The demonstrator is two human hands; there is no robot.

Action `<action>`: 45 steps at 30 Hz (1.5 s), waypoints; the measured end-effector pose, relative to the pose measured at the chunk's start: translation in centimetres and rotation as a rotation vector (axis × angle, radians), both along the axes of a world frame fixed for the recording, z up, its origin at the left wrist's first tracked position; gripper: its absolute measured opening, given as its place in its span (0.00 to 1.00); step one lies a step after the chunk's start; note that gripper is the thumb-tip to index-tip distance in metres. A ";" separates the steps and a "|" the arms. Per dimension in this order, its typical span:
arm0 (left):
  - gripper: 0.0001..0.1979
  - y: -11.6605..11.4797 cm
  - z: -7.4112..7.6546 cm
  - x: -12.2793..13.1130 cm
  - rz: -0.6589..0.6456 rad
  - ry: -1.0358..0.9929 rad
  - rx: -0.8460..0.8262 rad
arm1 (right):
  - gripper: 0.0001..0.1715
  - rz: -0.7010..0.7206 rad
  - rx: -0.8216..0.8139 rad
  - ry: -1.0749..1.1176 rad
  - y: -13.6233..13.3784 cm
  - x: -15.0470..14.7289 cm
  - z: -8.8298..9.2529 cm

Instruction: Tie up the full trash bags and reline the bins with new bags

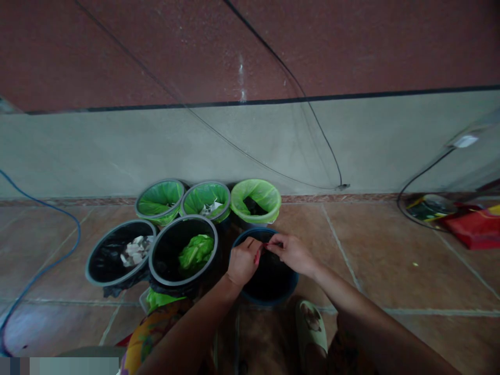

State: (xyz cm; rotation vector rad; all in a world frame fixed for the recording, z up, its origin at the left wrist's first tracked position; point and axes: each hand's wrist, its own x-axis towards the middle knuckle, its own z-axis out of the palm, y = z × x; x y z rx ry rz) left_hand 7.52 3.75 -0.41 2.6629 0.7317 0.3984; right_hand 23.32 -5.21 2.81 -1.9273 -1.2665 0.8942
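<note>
My left hand (pixel 242 263) and my right hand (pixel 291 252) meet over a blue bin (pixel 287 291) lined with a black bag. Both hands pinch a thin red band (pixel 262 250) stretched between the fingertips. The left hand's fingers are curled closed, and the right hand's thumb and fingers are pressed together on the band's other end. The bin stands on the tiled floor just ahead of my feet.
Five more bins stand left and behind: three with green liners (pixel 255 200), two with black liners (pixel 117 252), one holding a crumpled green bag (pixel 197 250). A wall runs behind. Cables cross the floor; red and yellow items (pixel 474 224) lie far right. My slipper (pixel 310 323) is near.
</note>
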 end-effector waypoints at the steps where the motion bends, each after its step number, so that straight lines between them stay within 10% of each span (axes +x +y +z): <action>1: 0.11 0.0 0.0 0.0 0.010 -0.004 -0.007 | 0.12 -0.020 0.009 0.065 0.0 0.1 0.0; 6: 0.12 0.3 0.6 0.2 0.081 0.042 -0.059 | 0.16 -0.065 -0.030 0.297 0.1 1.5 -1.0; 16: 0.09 1.3 0.3 -0.3 0.255 0.394 -0.226 | 0.13 -0.130 -0.397 -0.449 -0.3 2.9 -2.5; 29: 0.14 0.6 -0.4 1.5 0.497 -0.545 -1.480 | 0.18 -0.010 0.097 -0.035 0.2 1.2 -0.4; 38: 0.07 0.6 -1.4 1.7 0.208 -0.275 -1.156 | 0.16 0.004 0.116 0.322 0.7 0.2 -0.4; 45: 0.12 0.4 -2.5 1.9 0.275 -0.245 -0.988 | 0.17 -0.672 0.162 0.593 1.3 0.4 -2.0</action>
